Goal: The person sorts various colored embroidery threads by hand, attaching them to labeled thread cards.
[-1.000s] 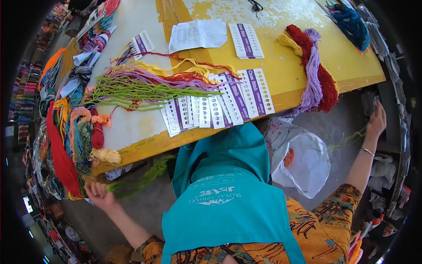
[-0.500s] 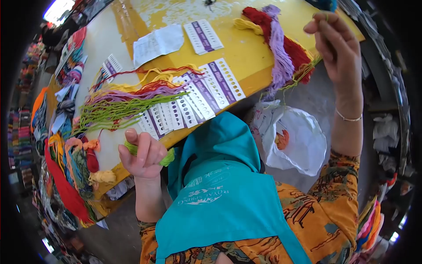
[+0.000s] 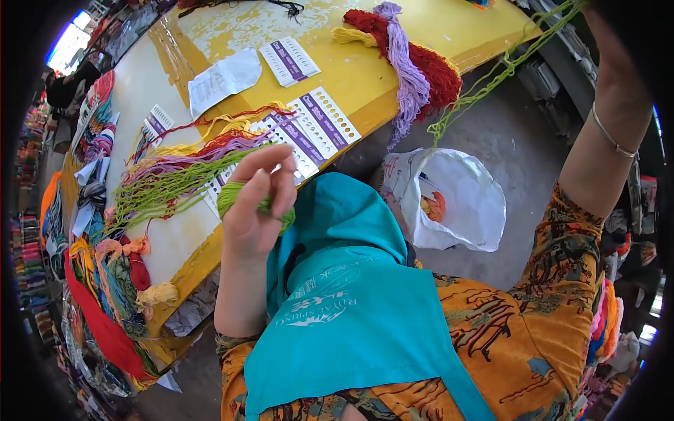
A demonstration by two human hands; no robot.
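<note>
A bundle of green yarn (image 3: 230,198) is wrapped in my left hand (image 3: 256,203), its fingers bent over it at the table's front edge. Far off at the upper right, my right hand (image 3: 605,28) is cut by the dark image border, and its fingers are mostly hidden. Loose green strands (image 3: 502,74) run from beside it down to the left, above a white bag (image 3: 460,210). Behind my left hand, green, purple, red and yellow threads (image 3: 189,165) lie across punched white-and-purple cards (image 3: 326,125).
Red and purple skeins (image 3: 414,67) hang over the yellow table's (image 3: 484,21) edge. A crumpled paper (image 3: 223,81) and another card (image 3: 289,61) lie farther back. Many coloured skeins (image 3: 105,316) cover the left end. The white bag stands below the edge, with something orange inside.
My right hand has moved outward to the right, and the green strands are now stretched out in view. My left hand has shifted right and up with the green yarn. The whole view has shifted.
</note>
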